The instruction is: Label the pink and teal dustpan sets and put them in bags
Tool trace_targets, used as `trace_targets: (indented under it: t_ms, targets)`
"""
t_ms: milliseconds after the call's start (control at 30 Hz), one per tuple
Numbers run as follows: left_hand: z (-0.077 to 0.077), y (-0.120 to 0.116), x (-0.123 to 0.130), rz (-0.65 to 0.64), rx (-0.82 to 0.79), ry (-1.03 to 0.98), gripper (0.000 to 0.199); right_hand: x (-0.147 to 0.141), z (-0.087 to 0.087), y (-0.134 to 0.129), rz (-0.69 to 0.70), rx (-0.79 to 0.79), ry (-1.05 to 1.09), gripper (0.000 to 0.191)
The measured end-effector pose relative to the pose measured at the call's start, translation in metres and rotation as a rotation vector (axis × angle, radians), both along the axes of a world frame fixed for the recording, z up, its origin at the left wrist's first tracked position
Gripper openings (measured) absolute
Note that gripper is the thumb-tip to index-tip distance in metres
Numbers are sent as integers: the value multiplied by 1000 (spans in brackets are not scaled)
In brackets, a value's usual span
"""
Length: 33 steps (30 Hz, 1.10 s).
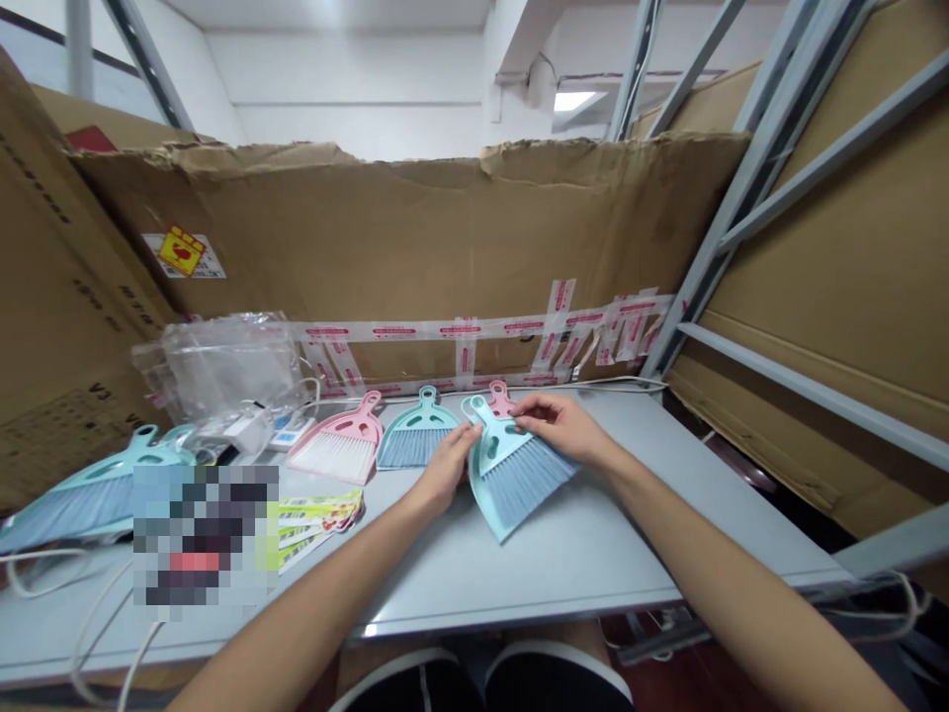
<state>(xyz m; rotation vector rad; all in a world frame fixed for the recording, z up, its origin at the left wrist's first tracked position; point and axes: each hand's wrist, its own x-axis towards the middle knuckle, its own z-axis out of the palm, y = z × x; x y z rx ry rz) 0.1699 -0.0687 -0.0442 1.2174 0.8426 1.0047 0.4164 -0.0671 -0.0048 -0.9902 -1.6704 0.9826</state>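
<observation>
Mint-green plastic dustpan (485, 506) and its matching mint-green brush (498, 450) in your two hands

You have the pair just in front of you, tilted over the right-hand part of the smooth grey table (593, 554). The brush, with its blue-grey bristles (528, 480), lies against the dustpan, and the two looped handles sit side by side at the upper left, slightly out of line. You cannot tell from this view whether the pan's lower corner touches the tabletop.

Your left hand (447, 463) grips the dustpan near its handle, thumb on the near side and the other fingers mostly hidden. Your right hand (561, 425) has thumb and forefinger closed on the brush's upper right edge.

Just behind the pair, a pink plastic handle (502, 404) shows, the rest of its piece covered. To the left stand another mint-green dustpan-and-brush set (420, 423) and, next to it, a pink dustpan-and-brush set with white bristles (347, 428). Nearer you lies a fan of green-and-white printed cards (322, 514), partly under a pixelated patch. Farther left you have more mint-green sets (140, 457), with clear plastic bags (229, 361) behind them. A tall brown cardboard panel (415, 232), crossed by red-printed tape (392, 332), backs the table, and a grey metal frame (731, 213) rises at the right.
</observation>
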Motion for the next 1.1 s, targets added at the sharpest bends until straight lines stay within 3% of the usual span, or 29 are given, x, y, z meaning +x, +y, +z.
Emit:
trace_targets:
  t_ms: [100, 200, 400, 600, 700, 900, 1100]
  targets:
    - [0, 0, 0, 26, 4, -1, 59, -11, -4, -5, -12, 107, -59, 24]
    - [0, 1, -2, 57, 113, 66, 55, -18, -5, -11, -72, 216, -131, 15]
    - [2, 2, -6, 66, 238, 156, 52, -29, -5, -20, -156, 391, -168, 14]
    - [2, 3, -7, 90, 248, 162, 48, -33, -5, -20, -206, 508, -222, 11]
    - [3, 3, -8, 92, 236, 151, 47, -31, -3, -21, -193, 430, -219, 19]
    - [13, 1, -10, 83, 205, 104, 46, -28, -5, -18, -31, 59, -182, 32]
    - [21, -2, -12, 113, 272, 155, 56, -31, -12, -13, 38, -29, -24, 41]
